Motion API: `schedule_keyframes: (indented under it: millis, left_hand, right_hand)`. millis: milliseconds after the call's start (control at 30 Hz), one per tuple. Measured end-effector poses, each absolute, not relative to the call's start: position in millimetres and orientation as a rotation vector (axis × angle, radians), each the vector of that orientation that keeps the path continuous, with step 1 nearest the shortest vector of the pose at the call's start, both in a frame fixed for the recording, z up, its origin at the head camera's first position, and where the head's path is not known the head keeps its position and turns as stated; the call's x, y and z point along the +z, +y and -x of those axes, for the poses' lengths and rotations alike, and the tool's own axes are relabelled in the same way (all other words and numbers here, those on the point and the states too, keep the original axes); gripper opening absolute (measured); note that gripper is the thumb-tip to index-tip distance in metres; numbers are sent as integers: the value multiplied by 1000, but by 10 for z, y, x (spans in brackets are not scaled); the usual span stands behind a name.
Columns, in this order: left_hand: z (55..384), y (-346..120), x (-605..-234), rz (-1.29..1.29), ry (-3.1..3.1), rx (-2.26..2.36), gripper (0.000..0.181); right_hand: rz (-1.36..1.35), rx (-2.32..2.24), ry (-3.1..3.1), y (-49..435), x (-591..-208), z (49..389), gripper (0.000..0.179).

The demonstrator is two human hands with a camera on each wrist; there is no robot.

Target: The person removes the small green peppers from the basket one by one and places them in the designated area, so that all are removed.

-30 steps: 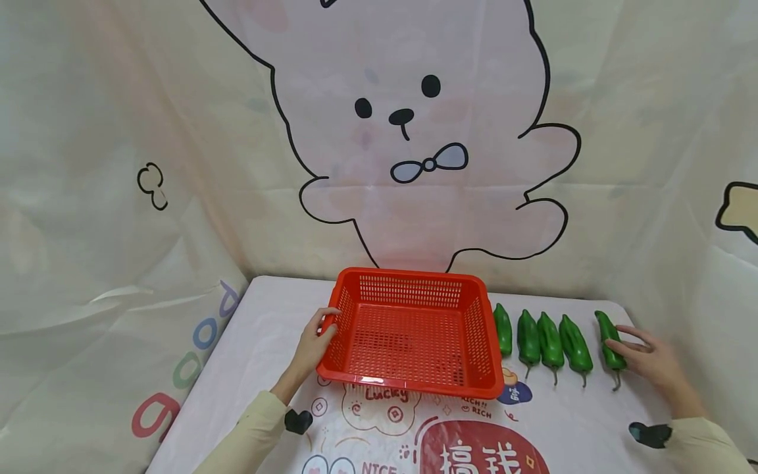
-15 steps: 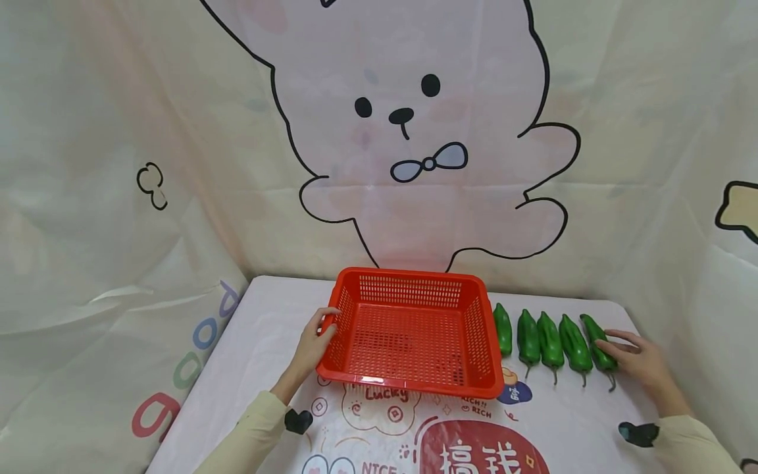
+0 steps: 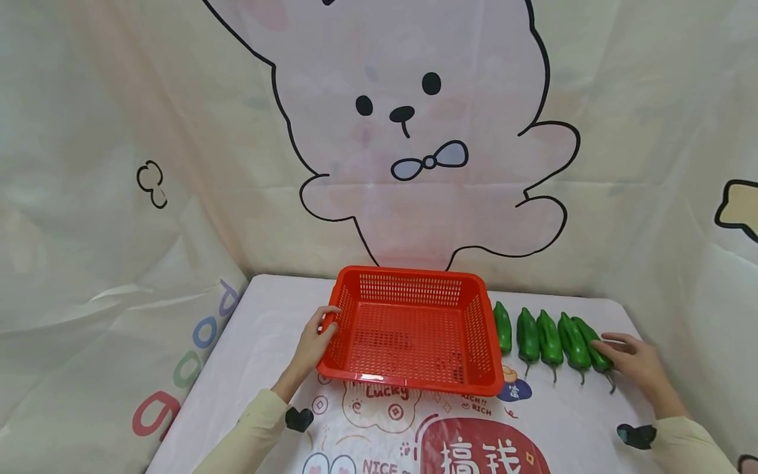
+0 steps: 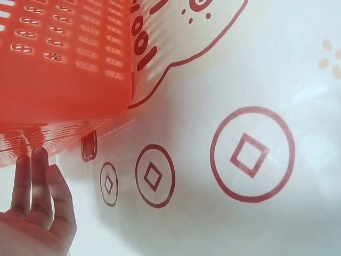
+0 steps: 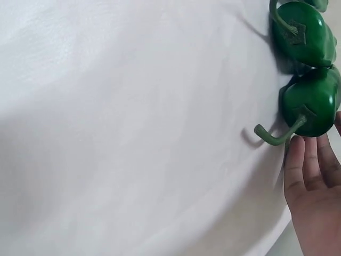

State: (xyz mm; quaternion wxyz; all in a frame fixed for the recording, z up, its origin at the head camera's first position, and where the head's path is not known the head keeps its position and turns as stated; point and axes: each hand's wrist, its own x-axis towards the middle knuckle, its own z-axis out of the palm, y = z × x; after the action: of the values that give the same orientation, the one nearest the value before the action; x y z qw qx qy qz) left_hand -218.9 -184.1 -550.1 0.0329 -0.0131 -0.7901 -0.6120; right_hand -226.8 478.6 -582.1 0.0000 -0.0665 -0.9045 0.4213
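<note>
The red perforated plastic basket stands mid-table. My left hand holds its left rim; in the left wrist view its fingertips are at the basket's side. Right of the basket, several green peppers lie in a row, stems toward me. My right hand touches the rightmost pepper, which leans against its neighbour pepper. In the right wrist view, straight fingers lie along that pepper's side, below its curved stem.
A white printed cloth with red drawings and lettering covers the table. Behind hangs a curtain with a large cartoon bear. The leftmost pepper lies close beside the basket's right wall.
My right hand has moved left with the rightmost pepper, bringing it up against the pepper beside it. The left hand and the basket have stayed in place.
</note>
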Motion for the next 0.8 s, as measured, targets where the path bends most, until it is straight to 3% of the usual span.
schedule_keyframes:
  millis: [300,467,800]
  left_hand:
    - [2171,-1904,-5487,35,-2432,-1885,29]
    - [2153,-1965,-5477,57,-2439,-1883,30]
    - [2056,-2284,-5358,45,-2510,-1951,52]
  right_hand:
    - [139,1398,-2643,4681,-5625,2150,55]
    - [64,1509,-2544,4422,-5442,2143,33]
    - [-183,1292,-2536,3717,-5279,1964,36]
